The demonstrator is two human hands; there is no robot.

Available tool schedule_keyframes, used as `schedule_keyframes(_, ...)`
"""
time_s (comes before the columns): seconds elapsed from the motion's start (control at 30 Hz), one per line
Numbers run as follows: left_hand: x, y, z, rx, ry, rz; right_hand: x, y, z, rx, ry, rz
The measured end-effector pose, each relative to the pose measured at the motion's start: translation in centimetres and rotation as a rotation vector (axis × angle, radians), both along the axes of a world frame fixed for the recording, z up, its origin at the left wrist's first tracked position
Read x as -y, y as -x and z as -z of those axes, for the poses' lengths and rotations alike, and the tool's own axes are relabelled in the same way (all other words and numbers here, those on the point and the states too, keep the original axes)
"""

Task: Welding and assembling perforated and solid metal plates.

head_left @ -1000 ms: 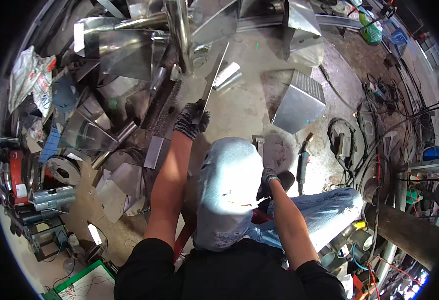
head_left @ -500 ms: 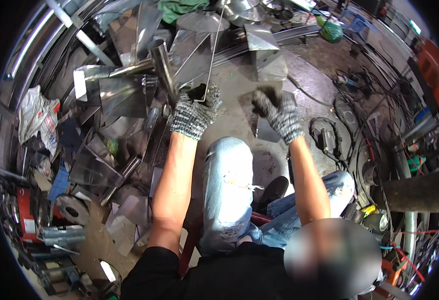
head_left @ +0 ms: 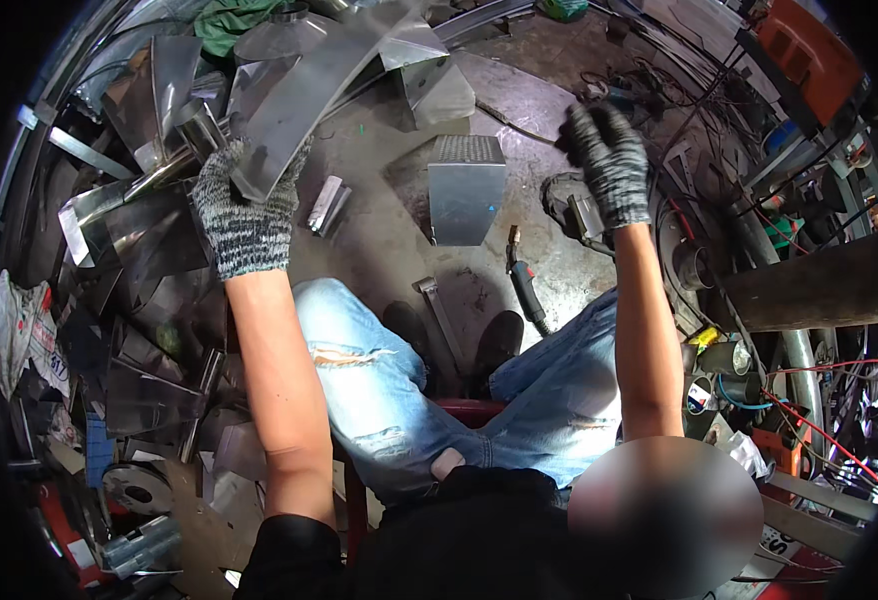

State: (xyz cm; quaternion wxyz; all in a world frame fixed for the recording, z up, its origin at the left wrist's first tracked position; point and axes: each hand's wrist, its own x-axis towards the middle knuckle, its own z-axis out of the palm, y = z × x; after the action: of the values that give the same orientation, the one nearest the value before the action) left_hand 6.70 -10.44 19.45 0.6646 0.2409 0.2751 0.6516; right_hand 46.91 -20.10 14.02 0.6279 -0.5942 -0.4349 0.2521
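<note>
Gripping a long curved strip of sheet metal (head_left: 309, 95), the left hand (head_left: 244, 215) in its speckled knit glove has its fingers (head_left: 221, 165) clamped around the strip's lower end, and the strip runs up and to the right from there over the scrap pile. The right hand (head_left: 609, 160), gloved the same way, is raised over the right side of the floor (head_left: 389, 240) and holds nothing; its fingers (head_left: 591, 125) are loosely curled and slightly apart, just above a coil of black cable (head_left: 559, 205). Between the two hands a rectangular steel plate (head_left: 466, 188) lies flat on the floor, well apart from both. A small folded metal piece (head_left: 326, 205) lies just beside the left hand, to its right. Near the feet a welding torch (head_left: 526, 285) with a black handle rests on the floor, its tip pointing toward the plate, and a narrow steel bar (head_left: 442, 320) lies just left of it. To the left of the left forearm the ground is crowded with shiny offcuts (head_left: 149, 260) stacked at odd angles, hemming in that side. A metal tube (head_left: 174, 165) lies against the left glove on its far side. The person sits with knees in torn blue jeans (head_left: 379, 390) spread apart, over a red stool (head_left: 469, 410). A heavy dark pipe (head_left: 809, 290) crosses the right edge, with tangled wires (head_left: 819, 390) below it.
</note>
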Motion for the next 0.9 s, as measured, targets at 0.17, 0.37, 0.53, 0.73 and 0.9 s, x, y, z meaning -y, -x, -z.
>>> schedule_keyframes(0.17, -2.9, -0.3, 5.0, -0.127, 0.130, -0.062, -5.7, -1.7, 10.4, 0.455, 0.460, -0.156)
schedule_keyframes(0.37, -0.9, 3.6, 6.5, -2.033, -0.218, -0.249, -15.5, -1.5, 24.4, 0.720, 0.707, -0.017)
schedule_keyframes(0.53, -0.5, 5.1, 6.7, -0.720, 0.099, -0.420, -20.1, -2.9, 39.0, 0.176, 0.828, 0.149)
schedule_keyframes(0.73, -0.6, 9.3, 7.0, -0.769, 0.224, -0.427, -20.2, 4.2, 38.9, -0.657, 0.407, 0.456)
schedule_keyframes(0.9, -0.8, 3.9, 6.2, -2.332, -0.365, -0.605, -15.2, 2.6, 38.1, -0.857, 0.055, 0.442)
